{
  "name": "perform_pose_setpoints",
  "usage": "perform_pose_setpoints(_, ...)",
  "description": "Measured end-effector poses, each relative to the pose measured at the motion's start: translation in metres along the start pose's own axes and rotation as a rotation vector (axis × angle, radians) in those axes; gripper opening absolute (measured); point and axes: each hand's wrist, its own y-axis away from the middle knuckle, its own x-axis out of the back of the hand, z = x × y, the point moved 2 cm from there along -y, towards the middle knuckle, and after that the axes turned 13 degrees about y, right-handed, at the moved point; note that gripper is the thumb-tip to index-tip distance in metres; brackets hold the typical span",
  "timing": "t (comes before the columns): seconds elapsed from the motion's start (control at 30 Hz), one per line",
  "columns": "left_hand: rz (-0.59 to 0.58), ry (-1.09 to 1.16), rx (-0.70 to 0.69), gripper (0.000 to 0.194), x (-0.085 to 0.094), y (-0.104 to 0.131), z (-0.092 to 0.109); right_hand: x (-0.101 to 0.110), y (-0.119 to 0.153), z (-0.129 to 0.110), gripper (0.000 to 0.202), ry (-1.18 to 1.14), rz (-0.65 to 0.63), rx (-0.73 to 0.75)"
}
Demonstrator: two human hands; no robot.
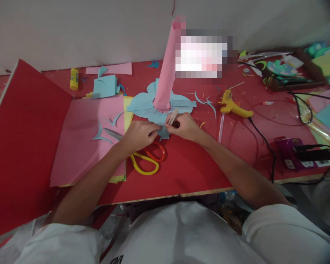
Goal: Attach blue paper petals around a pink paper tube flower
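Note:
My right hand [185,126] is closed round a short white marker [173,116], which slants over the lower petal of a light-blue paper flower [140,102]. From the other side, my left hand [140,135] reaches to the same petal, its index finger stretched out to the paper and the other fingers bent. A tall pink paper tube [165,69] stands on the flower's middle, leaning slightly. Under my left hand lie scissors [145,172] with yellow and orange handles; the blade shows on its left, and the middle is hidden. The marker's tip is hard to see.
Pink sheets [90,121] are stacked at left beside a raised red board [24,139]. A glue stick [74,79] stands behind. At right are a yellow glue gun [233,106] with a cord, a purple power box [288,154] and a brown tray [316,69]. Blue scraps lie about.

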Motion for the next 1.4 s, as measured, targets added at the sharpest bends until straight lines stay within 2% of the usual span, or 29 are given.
perform_pose_setpoints(0.33, -0.019, 0.011, 0.013, 0.036, -0.0001, 0.0003, 0.0000, 0.0006, -0.0005, 0.0014, 0.035, 0.005, -0.006, 0.027)
perform_pose_setpoints(0.57, -0.029, 0.015, 0.008, 0.034, -0.0004, 0.0003, -0.0009, 0.0004, -0.0022, 0.0023, 0.023, -0.018, 0.023, -0.031)
perform_pose_setpoints(1.4, -0.006, -0.004, 0.009, 0.035, -0.0014, 0.0004, -0.0016, 0.0011, -0.0017, 0.0030, 0.030, -0.033, -0.040, -0.007)
